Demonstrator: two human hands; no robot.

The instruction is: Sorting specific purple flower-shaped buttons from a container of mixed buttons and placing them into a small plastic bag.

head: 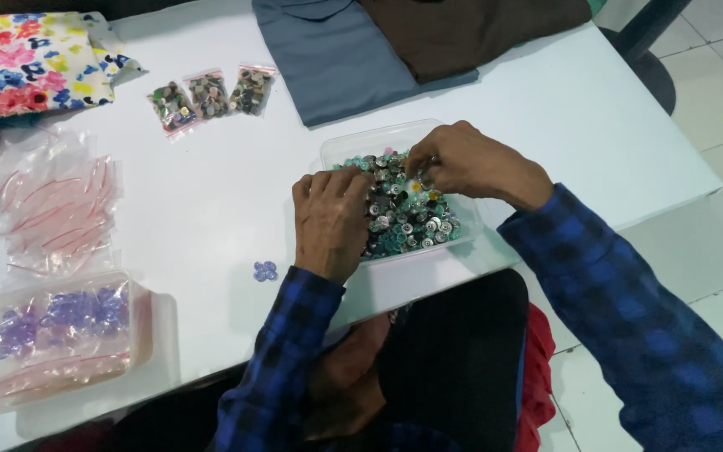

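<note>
Clear tub [340, 149] of mixed buttons [407, 222] sat mid-worktop [211, 192]. Left hand [328, 222] rested curled on tub's near edge, steadying. Right hand [462, 159] pinched among buttons; grip's contents hidden. Advisable: keep tub braced, lift one button at a time.

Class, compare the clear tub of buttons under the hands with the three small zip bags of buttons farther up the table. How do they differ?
The clear tub is open, and both hands reach into it; the three zip bags lie untouched. The tub is one large rigid container; the bags are small, soft and lined up in a row. Both hold mixed dark and green buttons on the white table.
</note>
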